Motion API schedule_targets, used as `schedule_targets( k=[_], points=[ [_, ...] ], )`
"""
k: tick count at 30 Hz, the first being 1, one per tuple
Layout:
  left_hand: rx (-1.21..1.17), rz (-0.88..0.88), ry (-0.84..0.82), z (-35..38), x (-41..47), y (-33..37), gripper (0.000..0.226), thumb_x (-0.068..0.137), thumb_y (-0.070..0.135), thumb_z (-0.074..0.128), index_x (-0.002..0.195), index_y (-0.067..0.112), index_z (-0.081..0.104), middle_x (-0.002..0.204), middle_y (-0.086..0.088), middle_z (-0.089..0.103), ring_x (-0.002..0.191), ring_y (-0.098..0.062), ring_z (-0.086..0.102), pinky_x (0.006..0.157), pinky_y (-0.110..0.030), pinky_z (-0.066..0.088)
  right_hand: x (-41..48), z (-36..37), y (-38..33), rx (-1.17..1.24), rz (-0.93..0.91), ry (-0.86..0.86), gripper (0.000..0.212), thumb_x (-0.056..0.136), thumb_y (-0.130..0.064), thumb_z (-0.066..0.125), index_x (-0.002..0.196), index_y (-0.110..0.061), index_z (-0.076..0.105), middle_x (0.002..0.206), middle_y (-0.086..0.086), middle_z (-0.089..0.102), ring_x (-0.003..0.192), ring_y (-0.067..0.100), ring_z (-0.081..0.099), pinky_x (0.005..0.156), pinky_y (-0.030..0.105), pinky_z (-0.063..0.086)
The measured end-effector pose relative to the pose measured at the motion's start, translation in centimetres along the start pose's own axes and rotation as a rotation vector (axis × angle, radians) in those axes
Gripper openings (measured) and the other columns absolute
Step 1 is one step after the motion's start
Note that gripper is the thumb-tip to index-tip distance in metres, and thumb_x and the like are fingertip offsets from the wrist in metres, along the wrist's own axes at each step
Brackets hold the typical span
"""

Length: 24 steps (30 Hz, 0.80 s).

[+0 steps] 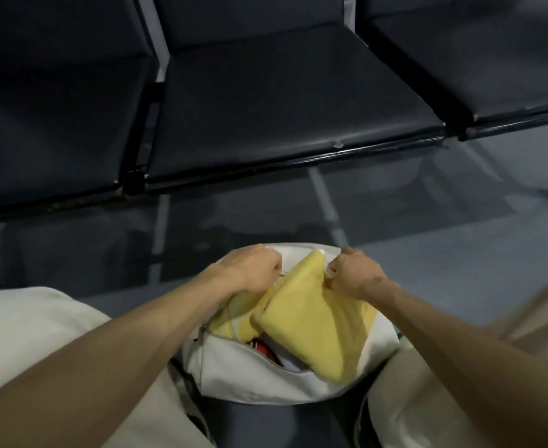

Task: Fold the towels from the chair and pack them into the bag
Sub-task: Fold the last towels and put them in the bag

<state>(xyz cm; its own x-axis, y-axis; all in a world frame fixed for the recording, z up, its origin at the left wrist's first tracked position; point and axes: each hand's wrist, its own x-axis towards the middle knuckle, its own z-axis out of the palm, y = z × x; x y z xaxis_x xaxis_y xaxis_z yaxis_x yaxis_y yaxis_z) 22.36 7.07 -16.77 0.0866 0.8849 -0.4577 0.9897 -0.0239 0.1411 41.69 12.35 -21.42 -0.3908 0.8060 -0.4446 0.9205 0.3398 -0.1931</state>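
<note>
Both hands are clenched on the far rim of the bag's mouth, the left hand (253, 270) gripping its left edge and the right hand (353, 274) its right edge, fingers curled tight. Ahead stands a row of black chairs (282, 101) on a grey floor (460, 253). Nearer, the white bag (250, 373) sits on the floor between the person's pale-trousered knees, mouth open. Folded yellow towels (311, 321) fill the opening, the upper one lying tilted, its top corner between the two hands. Under them a small red item (261, 347) shows inside the bag.
</note>
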Motion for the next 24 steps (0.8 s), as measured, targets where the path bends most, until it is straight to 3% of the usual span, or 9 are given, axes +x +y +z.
schedule_targets(
  k=[2,4,8,12,17,20,24],
  points=[
    [-0.032,0.008,0.163,-0.2,1.3,-0.1,0.032,0.094,0.015,0.045,0.121,0.024,0.058,0.122,0.002,0.056,0.112,-0.021,0.054,0.087,-0.035,0.047,-0.3,0.2,-0.1,-0.006,0.039,0.040,0.016,0.093,-0.036,0.053,0.091,-0.021,0.058,0.108,0.003,0.057,0.091,0.022,0.054,0.080,0.033,0.047],
    [0.002,0.085,0.130,0.1,2.5,-0.4,0.037,0.093,0.012,0.050,0.127,0.026,0.054,0.122,0.006,0.050,0.116,-0.016,0.046,0.091,-0.030,0.041,-0.9,0.5,-0.2,-0.016,0.051,0.031,0.014,0.095,-0.031,0.047,0.095,-0.018,0.052,0.096,0.002,0.052,0.082,0.020,0.050,0.072,0.030,0.042],
    [0.247,0.262,-0.034,1.2,4.4,-1.0,0.037,0.087,0.032,0.068,0.122,0.029,0.058,0.119,0.008,0.049,0.115,-0.013,0.041,0.095,-0.029,0.033,-1.7,2.4,0.6,0.034,0.050,-0.002,0.016,0.098,-0.029,0.039,0.089,-0.018,0.046,0.088,0.001,0.050,0.079,0.018,0.050,0.069,0.028,0.039],
    [0.344,0.348,0.077,1.8,5.1,-0.7,0.022,0.093,0.039,0.055,0.105,0.023,0.065,0.105,0.006,0.055,0.104,-0.014,0.049,0.087,-0.029,0.037,-2.3,4.1,0.7,0.067,-0.001,-0.031,0.025,0.100,-0.038,0.035,0.094,-0.017,0.047,0.092,0.003,0.055,0.084,0.020,0.054,0.077,0.030,0.043],
    [0.110,0.207,0.447,1.7,5.4,-0.7,0.024,0.100,0.027,0.043,0.098,0.014,0.064,0.098,0.000,0.060,0.096,-0.019,0.056,0.077,-0.034,0.046,-2.7,4.8,-0.1,0.084,-0.090,-0.015,0.044,0.099,-0.045,0.034,0.125,-0.012,0.046,0.115,0.011,0.062,0.102,0.029,0.060,0.082,0.034,0.044],
    [-0.142,0.097,0.634,1.5,5.6,-0.6,0.025,0.100,0.027,0.047,0.098,0.013,0.068,0.095,0.001,0.063,0.093,-0.016,0.056,0.074,-0.030,0.043,-2.6,5.2,-1.0,0.007,-0.094,-0.030,0.042,0.100,-0.043,0.031,0.118,-0.009,0.048,0.112,0.013,0.061,0.098,0.030,0.059,0.076,0.035,0.040],
    [-0.170,0.126,0.708,1.5,5.5,-0.4,0.022,0.097,0.026,0.053,0.094,0.013,0.070,0.090,0.002,0.065,0.087,-0.016,0.059,0.071,-0.027,0.041,-1.2,4.7,-1.3,0.037,0.029,0.048,0.031,0.102,-0.035,0.034,0.102,-0.011,0.055,0.100,0.011,0.062,0.085,0.026,0.058,0.069,0.032,0.041]
  ],
)
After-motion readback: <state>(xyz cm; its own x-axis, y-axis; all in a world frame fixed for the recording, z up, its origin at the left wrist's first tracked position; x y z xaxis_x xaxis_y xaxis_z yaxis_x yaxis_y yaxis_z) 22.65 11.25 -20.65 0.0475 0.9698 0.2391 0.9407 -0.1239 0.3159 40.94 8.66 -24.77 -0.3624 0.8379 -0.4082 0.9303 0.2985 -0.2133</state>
